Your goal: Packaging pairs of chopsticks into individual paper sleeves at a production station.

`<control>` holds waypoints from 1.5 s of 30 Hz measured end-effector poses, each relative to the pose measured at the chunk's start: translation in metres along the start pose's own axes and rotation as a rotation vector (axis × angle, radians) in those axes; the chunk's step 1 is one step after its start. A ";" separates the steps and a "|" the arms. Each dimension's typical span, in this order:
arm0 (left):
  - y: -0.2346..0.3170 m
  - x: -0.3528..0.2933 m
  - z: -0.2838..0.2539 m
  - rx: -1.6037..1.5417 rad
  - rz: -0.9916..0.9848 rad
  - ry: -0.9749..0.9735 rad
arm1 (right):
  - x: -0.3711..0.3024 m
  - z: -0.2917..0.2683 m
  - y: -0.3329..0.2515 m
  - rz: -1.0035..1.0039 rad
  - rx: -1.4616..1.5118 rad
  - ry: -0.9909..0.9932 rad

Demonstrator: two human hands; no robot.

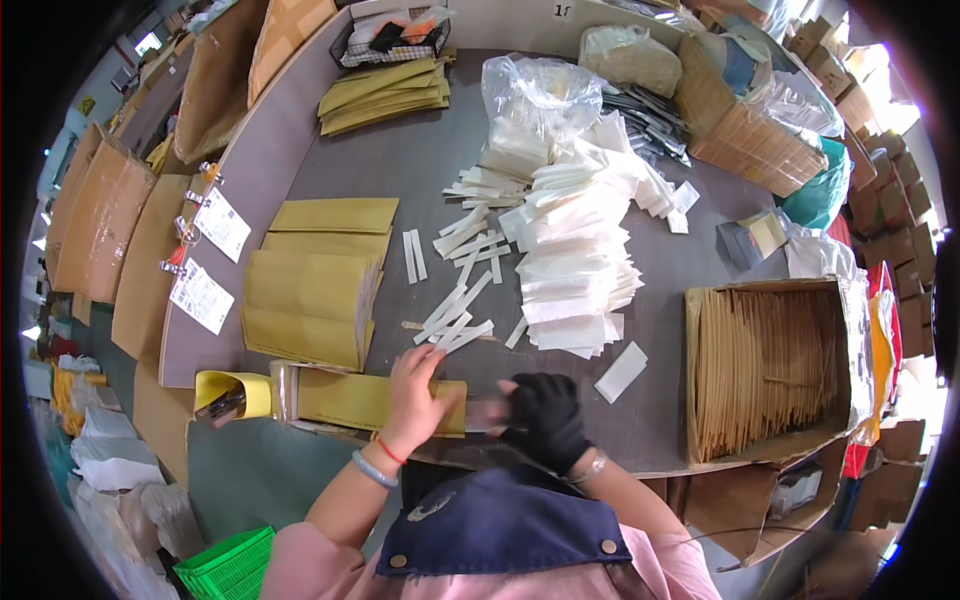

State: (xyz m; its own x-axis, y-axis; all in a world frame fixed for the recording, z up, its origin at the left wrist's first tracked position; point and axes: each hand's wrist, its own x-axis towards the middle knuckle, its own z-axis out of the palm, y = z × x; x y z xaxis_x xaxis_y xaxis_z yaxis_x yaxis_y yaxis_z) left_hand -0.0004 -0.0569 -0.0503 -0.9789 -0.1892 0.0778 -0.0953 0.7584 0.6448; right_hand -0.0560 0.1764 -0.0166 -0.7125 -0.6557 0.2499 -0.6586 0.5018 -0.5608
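Observation:
My bare left hand, with a red string and a pale bracelet at the wrist, is over a yellow-brown paper envelope at the table's front edge. Its fingers stretch toward loose white paper strips, thumb apart. My right hand, in a black glove with bare fingertips, hovers just right of the envelope. Motion smears its fingertips, so whether they pinch anything is unclear. Beyond the hands lies a large heap of white folded slips. One white slip rests apart, right of my gloved hand.
A stack of yellow-brown envelopes lies left, another behind. An open carton packed with envelopes stands right. A yellow container sits at the front left. Clear plastic covers the heap's far end. Panels edge the table.

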 end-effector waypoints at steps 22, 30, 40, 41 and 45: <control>0.049 0.044 -0.002 -0.103 0.140 0.028 | -0.084 -0.079 0.080 0.689 -0.059 0.468; 0.138 0.042 0.095 -0.244 0.298 -0.211 | -0.200 -0.153 0.152 1.086 -0.418 0.584; 0.144 0.043 0.133 0.133 0.360 -0.201 | -0.182 -0.170 0.151 1.225 -0.632 0.253; 0.144 0.043 0.133 0.144 0.408 -0.156 | -0.189 -0.165 0.156 1.122 -0.677 0.397; 0.142 0.043 0.126 0.119 0.387 -0.152 | -0.162 -0.169 0.149 1.238 -0.535 0.226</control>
State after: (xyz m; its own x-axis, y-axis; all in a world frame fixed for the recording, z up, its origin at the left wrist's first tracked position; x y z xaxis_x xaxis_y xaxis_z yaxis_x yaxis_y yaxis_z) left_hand -0.0789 0.1210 -0.0515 -0.9611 0.2109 0.1782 0.2729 0.8236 0.4973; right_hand -0.0799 0.4530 -0.0073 -0.8885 0.4574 -0.0364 0.4573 0.8763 -0.1517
